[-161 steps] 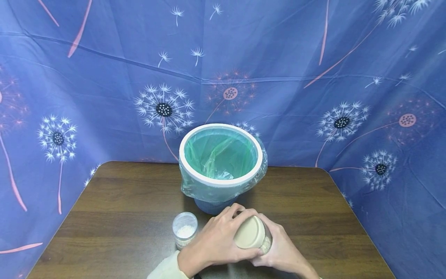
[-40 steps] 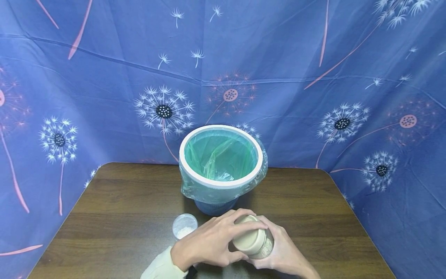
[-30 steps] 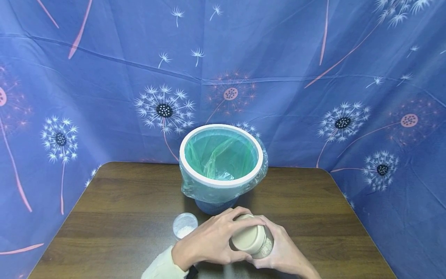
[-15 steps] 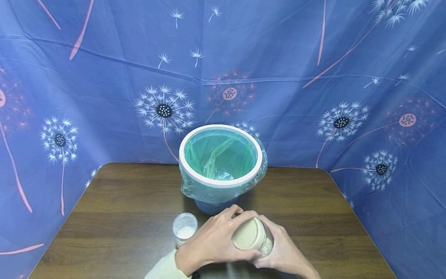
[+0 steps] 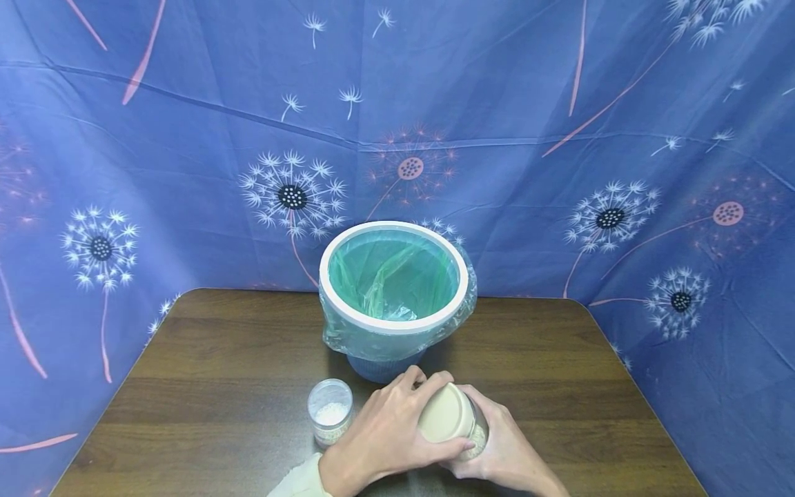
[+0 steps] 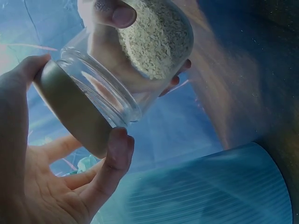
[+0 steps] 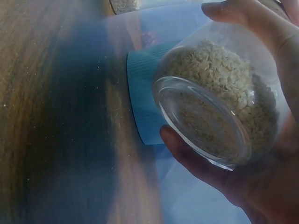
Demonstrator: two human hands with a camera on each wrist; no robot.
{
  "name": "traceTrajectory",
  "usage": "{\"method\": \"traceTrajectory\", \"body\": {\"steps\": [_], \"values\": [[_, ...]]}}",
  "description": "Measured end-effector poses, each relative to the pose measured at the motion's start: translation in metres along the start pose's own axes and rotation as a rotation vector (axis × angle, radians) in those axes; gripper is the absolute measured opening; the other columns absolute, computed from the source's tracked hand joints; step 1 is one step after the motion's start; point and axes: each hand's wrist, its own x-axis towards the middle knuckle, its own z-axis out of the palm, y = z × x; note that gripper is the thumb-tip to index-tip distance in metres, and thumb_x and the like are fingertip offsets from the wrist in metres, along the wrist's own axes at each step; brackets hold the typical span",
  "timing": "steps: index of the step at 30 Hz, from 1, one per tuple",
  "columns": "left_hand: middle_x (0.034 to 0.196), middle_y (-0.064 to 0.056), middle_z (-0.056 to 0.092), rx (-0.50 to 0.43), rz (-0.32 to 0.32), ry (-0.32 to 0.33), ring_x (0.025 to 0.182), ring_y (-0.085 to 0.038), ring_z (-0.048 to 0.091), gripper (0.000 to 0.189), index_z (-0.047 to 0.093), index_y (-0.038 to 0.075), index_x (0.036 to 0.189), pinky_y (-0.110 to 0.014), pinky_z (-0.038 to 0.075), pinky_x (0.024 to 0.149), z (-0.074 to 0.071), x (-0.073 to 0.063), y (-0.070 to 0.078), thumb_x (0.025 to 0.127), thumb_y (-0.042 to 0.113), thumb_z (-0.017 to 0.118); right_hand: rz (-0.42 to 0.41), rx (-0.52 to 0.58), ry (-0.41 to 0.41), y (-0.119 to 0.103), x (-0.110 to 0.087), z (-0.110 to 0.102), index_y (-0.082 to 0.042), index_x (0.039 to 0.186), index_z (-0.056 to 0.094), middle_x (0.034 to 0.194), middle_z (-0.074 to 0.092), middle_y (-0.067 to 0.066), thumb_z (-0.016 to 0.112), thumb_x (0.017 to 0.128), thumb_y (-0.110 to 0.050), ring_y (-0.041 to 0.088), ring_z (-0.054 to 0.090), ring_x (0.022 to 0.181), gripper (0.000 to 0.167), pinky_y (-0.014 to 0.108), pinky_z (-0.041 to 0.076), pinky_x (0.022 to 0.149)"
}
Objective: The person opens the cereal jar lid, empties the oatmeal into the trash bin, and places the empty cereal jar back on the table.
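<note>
In front of the bin, my left hand (image 5: 391, 431) grips the beige lid (image 5: 444, 414) of a clear jar, fingers and thumb around its edge. The jar (image 7: 224, 84), part-filled with pale oat-like flakes (image 6: 154, 39), tilts within my right hand (image 5: 499, 442), which wraps around its body. In the left wrist view the lid sits at the jar's mouth, with clear glass rings of the neck beside it. Whether it is fully seated, I cannot tell. A second clear jar (image 5: 330, 407) with whitish contents stands on the table, just left of my left hand.
A blue bin (image 5: 385, 369) with a white rim (image 5: 329, 283) and a green, see-through liner (image 5: 428, 276) stands behind the hands. The brown wooden table (image 5: 217, 373) reaches back to a blue dandelion-print cloth (image 5: 497, 103).
My left hand has turned on the lid since about a second ago, its wrist swinging right and uncovering more of the second jar. My right hand keeps holding the jar almost in place.
</note>
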Motion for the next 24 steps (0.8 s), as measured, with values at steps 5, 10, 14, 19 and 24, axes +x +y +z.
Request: {"method": "traceTrajectory", "body": {"steps": [5, 10, 14, 19, 24], "values": [[0.101, 0.005, 0.055, -0.021, -0.018, -0.002, 0.067, -0.005, 0.050, 0.072, 0.063, 0.029, 0.135, -0.018, 0.042, 0.056, 0.000, 0.000, 0.000, 0.080, 0.074, 0.079, 0.007, -0.012, 0.020, 0.002, -0.003, 0.001, -0.026, 0.146, 0.057, 0.122, 0.070, -0.008, 0.103, 0.067, -0.024, 0.012, 0.068, 0.102, 0.092, 0.033, 0.057, 0.086], [0.105, 0.005, 0.057, -0.034, -0.016, 0.009, 0.070, -0.006, 0.053, 0.074, 0.064, 0.030, 0.139, -0.021, 0.046, 0.058, -0.001, -0.002, -0.002, 0.079, 0.070, 0.082, 0.057, 0.008, 0.015, 0.003, -0.005, -0.001, -0.028, 0.148, 0.056, 0.127, 0.070, -0.009, 0.104, 0.066, -0.025, 0.013, 0.070, 0.106, 0.094, 0.033, 0.057, 0.091], [0.107, 0.004, 0.058, -0.031, -0.019, 0.006, 0.072, -0.008, 0.055, 0.076, 0.064, 0.030, 0.142, -0.023, 0.048, 0.060, -0.002, -0.005, -0.004, 0.079, 0.069, 0.082, 0.062, 0.003, 0.017, 0.005, -0.006, -0.002, -0.029, 0.147, 0.057, 0.127, 0.071, -0.009, 0.103, 0.067, -0.024, 0.013, 0.070, 0.106, 0.093, 0.032, 0.057, 0.091], [0.110, 0.003, 0.058, -0.034, -0.027, -0.026, 0.074, -0.009, 0.055, 0.076, 0.063, 0.031, 0.146, -0.022, 0.045, 0.058, -0.004, -0.009, -0.008, 0.081, 0.066, 0.082, 0.029, -0.030, 0.027, 0.009, -0.008, -0.007, -0.026, 0.146, 0.057, 0.125, 0.070, -0.007, 0.103, 0.066, -0.023, 0.013, 0.069, 0.104, 0.092, 0.031, 0.057, 0.088], [0.110, 0.003, 0.057, -0.040, 0.000, -0.063, 0.079, -0.007, 0.054, 0.072, 0.062, 0.030, 0.146, -0.018, 0.042, 0.056, -0.004, -0.013, -0.010, 0.084, 0.064, 0.080, 0.052, -0.025, 0.047, 0.015, -0.009, -0.020, -0.024, 0.146, 0.058, 0.125, 0.072, -0.004, 0.103, 0.067, -0.020, 0.017, 0.071, 0.104, 0.091, 0.030, 0.056, 0.091]]}}
